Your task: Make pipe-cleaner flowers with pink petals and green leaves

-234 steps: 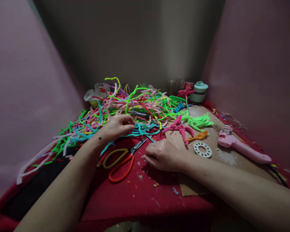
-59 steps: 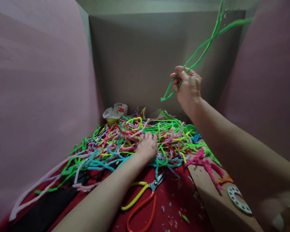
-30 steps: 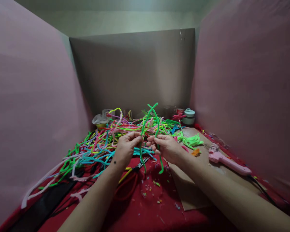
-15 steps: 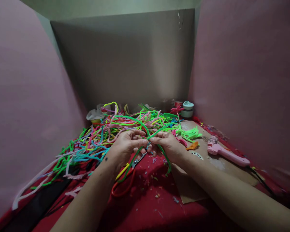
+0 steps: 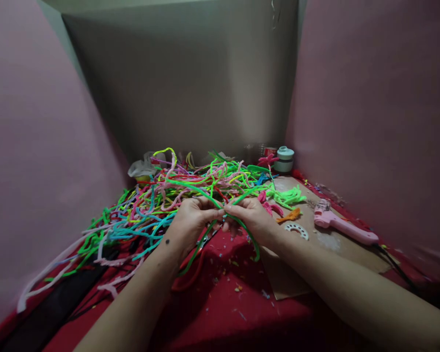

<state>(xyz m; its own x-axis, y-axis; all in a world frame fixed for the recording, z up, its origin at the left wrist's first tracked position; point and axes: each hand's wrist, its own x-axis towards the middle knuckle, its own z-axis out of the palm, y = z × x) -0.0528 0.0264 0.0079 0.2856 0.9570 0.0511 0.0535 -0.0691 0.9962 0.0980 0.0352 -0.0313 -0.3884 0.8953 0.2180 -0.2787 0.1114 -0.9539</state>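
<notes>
Two green pipe cleaners [image 5: 250, 238] cross each other between my hands, their ends reaching up to the pile and down toward me. My left hand [image 5: 197, 215] pinches them just left of the crossing. From the other side, my right hand [image 5: 250, 213] grips them between thumb and fingers, its fingertips almost meeting the left ones. Below my left hand lie scissors [image 5: 190, 282] with red handles, partly hidden by my wrist and the green stem. Behind both hands spreads a tangled heap of coloured pipe cleaners [image 5: 201, 182].
At right, a pink glue gun [image 5: 346, 230] rests on a brown board [image 5: 308, 261], near a white ring with holes [image 5: 297, 231] and an orange piece [image 5: 290, 215]. A pale blue container [image 5: 285, 159] stands behind. Coloured scraps dot the red cloth [image 5: 223, 313].
My view has tilted slightly. The fingers of both hands have drawn closer over the crossing, and my left hand and wrist now cover more of the scissors.
</notes>
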